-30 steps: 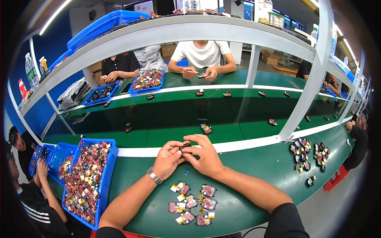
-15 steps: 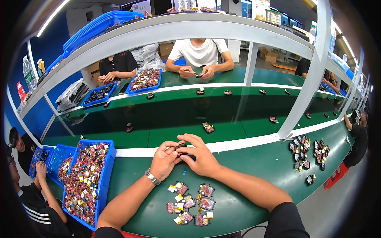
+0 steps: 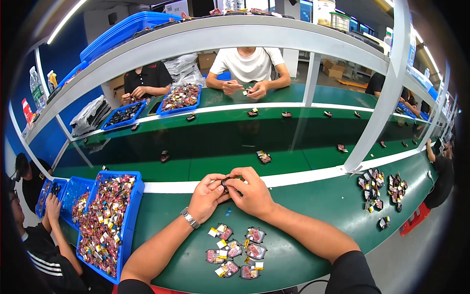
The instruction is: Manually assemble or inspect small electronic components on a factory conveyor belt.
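Between my left hand (image 3: 205, 198) and my right hand (image 3: 253, 196) is a small black plastic piece (image 3: 225, 184), pinched by the fingertips of both. Fingers cover much of it, so its full shape is hidden. The hands are above the green bench (image 3: 298, 230), close to its far white edge. Nearer to me, between my forearms, lie several small assemblies (image 3: 234, 248) in two columns. Each shows a black-rimmed case with a pink circuit board, and many have a white-and-yellow block. A tiny blue bit (image 3: 228, 211) lies just below my hands.
A blue bin (image 3: 139, 210) heaped with pink boards stands at left. Clusters of assemblies (image 3: 372, 188) lie at right. Beyond the white rail (image 3: 303, 180), a green belt (image 3: 210, 164) carries spaced pieces. A white post (image 3: 379, 98) rises at right. Other people sit across and at left.
My fingers have shifted around the black piece, the right hand's fingers curling in closer. Pieces on the belt have moved slightly to the right. The person opposite has moved their hands a little.
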Available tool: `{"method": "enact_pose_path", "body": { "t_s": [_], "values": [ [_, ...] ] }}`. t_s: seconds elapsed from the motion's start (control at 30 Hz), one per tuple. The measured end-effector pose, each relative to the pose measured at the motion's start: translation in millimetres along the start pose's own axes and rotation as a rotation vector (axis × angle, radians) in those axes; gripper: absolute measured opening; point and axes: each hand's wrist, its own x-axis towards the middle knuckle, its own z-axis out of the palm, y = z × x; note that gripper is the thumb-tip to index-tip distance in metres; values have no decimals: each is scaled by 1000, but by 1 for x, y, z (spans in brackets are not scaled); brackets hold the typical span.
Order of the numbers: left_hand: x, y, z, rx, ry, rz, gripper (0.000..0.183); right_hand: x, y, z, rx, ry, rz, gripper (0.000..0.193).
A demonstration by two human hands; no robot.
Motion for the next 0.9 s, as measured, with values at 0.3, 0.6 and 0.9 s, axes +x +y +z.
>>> {"method": "enact_pose_path", "body": {
  "t_s": [0.3, 0.6, 0.9],
  "values": [
    [1, -1, -3, -2, 17, -36, 28, 0, -3, -2, -141, -56, -89, 19],
    [2, -2, 0, 28, 27, -48, 29, -4, 2, 4, -280, -57, -147, 19],
    [0, -4, 0, 36, 118, -31, 25, -7, -4, 11, -305, -95, -113, 31]
  ]
}}
